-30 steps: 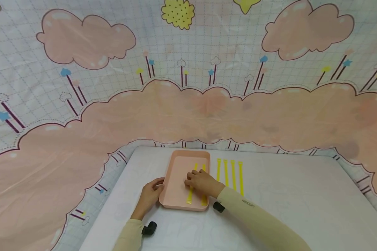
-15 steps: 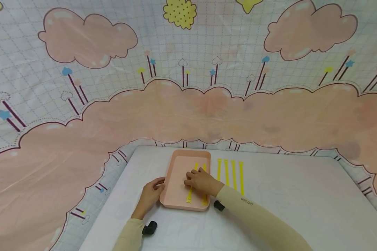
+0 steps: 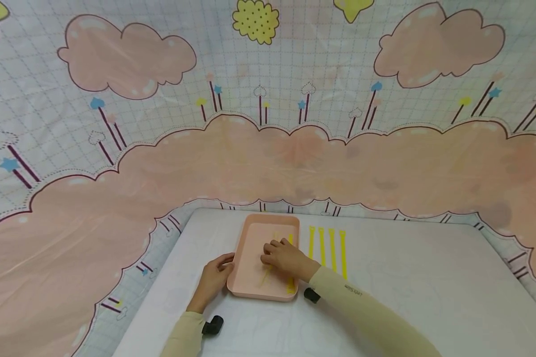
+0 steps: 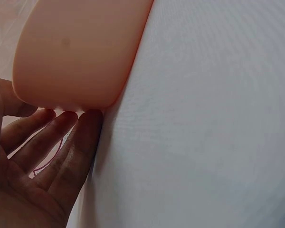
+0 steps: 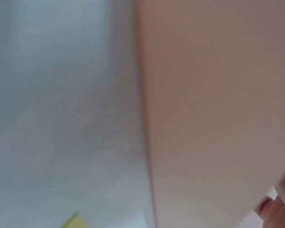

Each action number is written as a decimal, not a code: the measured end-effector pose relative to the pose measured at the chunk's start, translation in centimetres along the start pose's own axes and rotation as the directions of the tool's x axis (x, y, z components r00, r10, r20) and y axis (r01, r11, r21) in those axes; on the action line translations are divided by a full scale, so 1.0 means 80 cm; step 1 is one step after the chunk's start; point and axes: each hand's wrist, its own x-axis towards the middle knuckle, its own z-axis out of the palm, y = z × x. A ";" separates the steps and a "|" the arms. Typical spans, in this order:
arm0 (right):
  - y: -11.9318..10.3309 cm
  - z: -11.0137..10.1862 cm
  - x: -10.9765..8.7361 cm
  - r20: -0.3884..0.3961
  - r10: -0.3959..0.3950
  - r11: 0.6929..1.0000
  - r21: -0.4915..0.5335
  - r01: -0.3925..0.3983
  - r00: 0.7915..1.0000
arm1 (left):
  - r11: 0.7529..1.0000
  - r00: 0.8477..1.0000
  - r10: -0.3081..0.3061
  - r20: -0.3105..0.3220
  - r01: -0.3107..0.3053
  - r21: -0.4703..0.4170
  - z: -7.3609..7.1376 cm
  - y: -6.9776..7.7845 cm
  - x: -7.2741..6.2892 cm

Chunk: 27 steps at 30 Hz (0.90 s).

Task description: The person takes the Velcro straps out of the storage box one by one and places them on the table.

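Note:
A shallow pink tray (image 3: 251,248) lies on the white table. My left hand (image 3: 214,276) is at its left side; in the left wrist view the fairly straight fingers (image 4: 52,137) touch the outer wall of the tray (image 4: 76,57). Over the inside of the tray, my right hand (image 3: 287,259) pinches a narrow yellow strip (image 3: 265,278), which looks turned on its edge. Its middle is hidden by the fingers. A second yellow strip (image 3: 291,286), partly covered by the hand, lies along the tray's right side.
Several yellow strips (image 3: 332,248) with flared ends lie in a row on the table right of the tray, partly behind the right forearm. A patterned cloth (image 3: 295,163) hangs behind the table (image 3: 420,277). A black wrist camera (image 3: 212,325) sits by the left sleeve.
The pinched strip showed its flat face earlier and now appears as a thin line, its near end shifted slightly left. Both hands have stayed almost in place.

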 end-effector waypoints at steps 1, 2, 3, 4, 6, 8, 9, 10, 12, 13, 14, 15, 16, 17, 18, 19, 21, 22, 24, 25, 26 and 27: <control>0.000 -0.002 -0.001 -0.015 0.006 1.000 0.006 -0.006 1.000 | 1.000 1.000 -0.003 0.001 0.003 -0.002 0.000 0.000 0.000; 0.000 -0.004 -0.002 -0.030 0.012 1.000 0.013 -0.012 0.999 | 1.000 1.000 0.004 0.003 -0.004 0.002 0.000 -0.001 0.000; -0.001 -0.006 -0.002 -0.042 0.019 1.000 0.019 -0.018 0.999 | 1.000 1.000 0.003 0.004 -0.003 0.000 0.001 -0.002 0.000; -0.001 -0.008 -0.003 -0.050 0.025 0.999 0.026 -0.024 0.998 | 1.000 1.000 -0.001 0.004 0.001 -0.003 0.001 -0.002 0.001; -0.002 -0.012 -0.004 -0.055 0.039 0.998 0.047 -0.036 0.998 | 1.000 1.000 0.002 0.004 -0.002 -0.003 0.001 -0.003 0.001; -0.003 -0.016 -0.005 -0.056 0.054 0.996 0.069 -0.050 0.997 | 1.000 1.000 0.003 0.003 -0.003 -0.001 0.001 -0.004 0.001; -0.003 -0.017 -0.006 -0.057 0.062 0.995 0.082 -0.057 0.996 | 1.000 1.000 -0.006 0.002 0.006 -0.007 0.001 -0.004 0.002; -0.003 -0.019 -0.007 -0.061 0.071 0.993 0.095 -0.065 0.996 | 1.000 1.000 -0.006 0.002 0.006 -0.006 0.000 -0.004 0.001; -0.004 -0.022 -0.008 -0.072 0.088 0.990 0.116 -0.080 0.994 | 1.000 1.000 -0.009 0.002 0.009 -0.004 0.000 -0.003 0.001; -0.004 -0.023 -0.009 -0.083 0.095 0.989 0.120 -0.085 0.992 | 1.000 1.000 -0.010 0.004 0.010 -0.004 0.000 -0.003 0.001; -0.004 -0.025 -0.010 -0.097 0.100 0.988 0.125 -0.088 0.990 | 1.000 1.000 -0.010 0.006 0.010 -0.003 0.000 -0.002 0.001; -0.004 -0.026 -0.010 -0.114 0.105 0.988 0.129 -0.090 0.988 | 1.000 1.000 -0.009 0.006 0.009 -0.002 0.000 -0.002 0.001; -0.003 -0.027 -0.011 -0.131 0.109 0.987 0.132 -0.091 0.985 | 1.000 1.000 -0.009 0.007 0.009 -0.001 0.000 -0.003 0.001; -0.003 -0.029 -0.012 -0.139 0.116 0.985 0.141 -0.096 0.983 | 1.000 1.000 -0.009 0.009 0.009 -0.002 0.000 -0.003 0.001; -0.003 -0.031 -0.012 -0.149 0.122 0.984 0.149 -0.100 0.981 | 1.000 1.000 -0.010 0.010 0.010 -0.002 0.001 -0.003 0.001; -0.003 -0.033 -0.013 -0.158 0.129 0.982 0.158 -0.104 0.979 | 1.000 1.000 -0.011 0.010 0.011 -0.002 0.001 -0.004 0.001; -0.004 -0.038 -0.014 -0.174 0.143 0.977 0.184 -0.110 0.974 | 1.000 1.000 -0.010 0.010 0.010 -0.003 0.000 -0.003 0.001; -0.005 -0.040 -0.014 -0.180 0.150 0.974 0.194 -0.115 0.972 | 1.000 1.000 -0.011 0.009 0.011 -0.002 0.000 -0.002 0.000; -0.005 -0.043 -0.016 -0.207 0.165 0.968 0.219 -0.119 0.964 | 1.000 1.000 -0.010 0.005 0.010 0.001 0.000 0.000 -0.001; -0.005 -0.044 -0.016 -0.221 0.172 0.966 0.230 -0.120 0.960 | 1.000 1.000 -0.010 0.004 0.010 0.003 0.000 0.001 -0.001; -0.005 -0.044 -0.017 -0.234 0.180 0.963 0.241 -0.122 0.955 | 1.000 1.000 -0.010 0.002 0.010 0.005 0.000 0.002 -0.002; -0.005 -0.044 -0.018 -0.246 0.188 0.959 0.257 -0.123 0.951 | 1.000 1.000 -0.008 0.000 0.008 0.008 0.000 0.002 -0.002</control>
